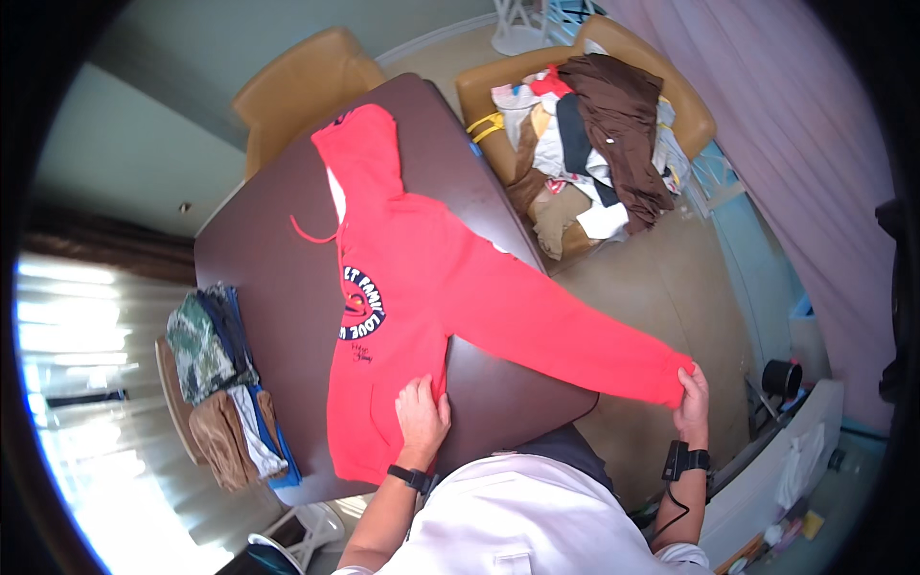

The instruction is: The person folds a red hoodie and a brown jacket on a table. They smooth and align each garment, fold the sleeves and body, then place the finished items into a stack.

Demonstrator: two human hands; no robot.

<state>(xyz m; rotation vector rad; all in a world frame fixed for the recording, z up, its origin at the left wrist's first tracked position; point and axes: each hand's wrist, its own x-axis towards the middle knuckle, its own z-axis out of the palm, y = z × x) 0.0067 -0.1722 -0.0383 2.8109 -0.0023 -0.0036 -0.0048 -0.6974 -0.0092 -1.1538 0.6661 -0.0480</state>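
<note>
A red hooded sweatshirt (402, 266) lies on the dark brown table (496, 395), folded lengthwise so about half its round printed badge shows. Its hood points to the far end, with a red drawstring loose on the tabletop. My left hand (422, 415) rests on the lower body of the garment, near the front pocket, fingers bent against the cloth. Out to the right, past the table's edge, my right hand (692, 397) grips the sleeve's cuff, and the sleeve stretches straight between the body and that hand. The other sleeve cannot be made out.
Folded clothes (223, 374) are stacked along the table's left edge. A tan armchair (478, 83) at the back right holds a heap of loose clothes (611, 129). Another tan chair (305, 79) stands behind the table. A pinkish curtain (776, 144) hangs on the right.
</note>
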